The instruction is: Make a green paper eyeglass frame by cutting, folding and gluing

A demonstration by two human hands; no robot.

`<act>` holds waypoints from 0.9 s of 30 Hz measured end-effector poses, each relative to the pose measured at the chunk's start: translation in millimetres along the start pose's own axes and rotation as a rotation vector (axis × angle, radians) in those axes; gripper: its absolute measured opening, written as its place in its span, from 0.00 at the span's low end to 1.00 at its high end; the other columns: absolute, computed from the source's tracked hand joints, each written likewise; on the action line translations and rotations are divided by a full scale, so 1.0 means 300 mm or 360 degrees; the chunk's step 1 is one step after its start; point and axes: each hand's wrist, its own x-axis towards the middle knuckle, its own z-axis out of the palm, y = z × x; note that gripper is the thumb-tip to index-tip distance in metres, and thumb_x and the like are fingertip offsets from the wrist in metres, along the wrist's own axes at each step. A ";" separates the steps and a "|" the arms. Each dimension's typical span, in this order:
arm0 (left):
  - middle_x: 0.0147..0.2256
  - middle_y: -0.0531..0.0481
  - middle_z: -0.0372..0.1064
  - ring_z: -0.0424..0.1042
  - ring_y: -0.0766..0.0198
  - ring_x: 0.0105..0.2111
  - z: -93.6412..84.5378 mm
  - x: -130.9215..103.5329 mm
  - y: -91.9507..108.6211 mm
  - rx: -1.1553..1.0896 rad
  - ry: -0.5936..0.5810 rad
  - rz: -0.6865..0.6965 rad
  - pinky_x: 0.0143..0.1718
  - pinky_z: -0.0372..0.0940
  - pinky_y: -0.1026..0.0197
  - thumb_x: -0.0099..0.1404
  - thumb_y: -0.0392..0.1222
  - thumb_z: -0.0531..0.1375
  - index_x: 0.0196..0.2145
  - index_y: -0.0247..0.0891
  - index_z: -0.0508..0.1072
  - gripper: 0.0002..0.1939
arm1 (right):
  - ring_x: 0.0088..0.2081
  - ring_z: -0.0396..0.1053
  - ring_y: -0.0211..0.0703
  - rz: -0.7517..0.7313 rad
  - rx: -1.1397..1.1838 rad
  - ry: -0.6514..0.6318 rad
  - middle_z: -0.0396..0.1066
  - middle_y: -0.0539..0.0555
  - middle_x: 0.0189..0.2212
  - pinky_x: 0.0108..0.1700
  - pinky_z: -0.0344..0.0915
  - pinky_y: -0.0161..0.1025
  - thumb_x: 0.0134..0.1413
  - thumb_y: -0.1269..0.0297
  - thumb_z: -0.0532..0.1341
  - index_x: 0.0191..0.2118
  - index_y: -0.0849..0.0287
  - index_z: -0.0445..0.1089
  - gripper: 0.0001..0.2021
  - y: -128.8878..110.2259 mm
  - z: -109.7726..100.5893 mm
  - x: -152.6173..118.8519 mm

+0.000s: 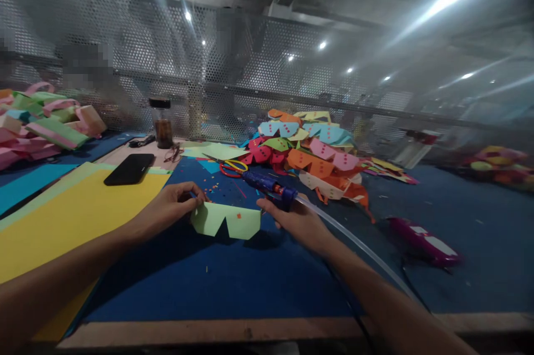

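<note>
A pale green paper eye-mask shape (246, 227) with a notch in its lower edge hangs just above the blue table cover. My left hand (177, 206) pinches its upper left corner. A small orange-red dot (239, 215) is on its right half. My right hand (302, 224) is closed round a dark blue glue gun (265, 182), from whose back a long clear glue stick (354, 241) reaches toward me. One right fingertip comes up to the mask's right corner; whether it touches is unclear. Behind lie scissors (233, 168) with red and yellow handles.
A heap of coloured paper masks (321, 160) lies beyond my right hand. Rightward is a blurred purple device (425, 242). On the left are yellow sheets (83, 216), a black phone (130, 169), a lidded jar (163, 127) and folded paper pieces (54, 121). A perforated metal screen (167, 49) stands behind.
</note>
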 end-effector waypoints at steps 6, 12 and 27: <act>0.27 0.54 0.68 0.61 0.68 0.23 -0.020 0.005 0.013 -0.0077 0.0134 -0.0092 0.24 0.54 0.64 0.57 0.51 0.62 0.29 0.37 0.72 0.13 | 0.17 0.59 0.36 0.0020 0.0053 0.0034 0.60 0.46 0.13 0.20 0.55 0.36 0.54 0.44 0.62 0.20 0.55 0.62 0.22 0.002 0.000 -0.007; 0.20 0.58 0.63 0.61 0.69 0.20 -0.087 0.020 0.047 -0.0213 0.0455 -0.0087 0.24 0.56 0.65 0.51 0.49 0.64 0.27 0.37 0.71 0.13 | 0.15 0.58 0.35 0.0073 0.0073 0.0021 0.61 0.45 0.13 0.18 0.53 0.34 0.53 0.43 0.62 0.24 0.55 0.64 0.21 -0.001 0.002 -0.016; 0.20 0.58 0.65 0.65 0.67 0.20 -0.096 0.036 0.013 -0.0108 0.0473 -0.0081 0.24 0.60 0.64 0.54 0.48 0.62 0.29 0.37 0.71 0.11 | 0.21 0.63 0.36 -0.0261 -0.0017 -0.0095 0.63 0.45 0.19 0.24 0.57 0.33 0.60 0.48 0.62 0.29 0.56 0.65 0.17 0.010 0.003 -0.027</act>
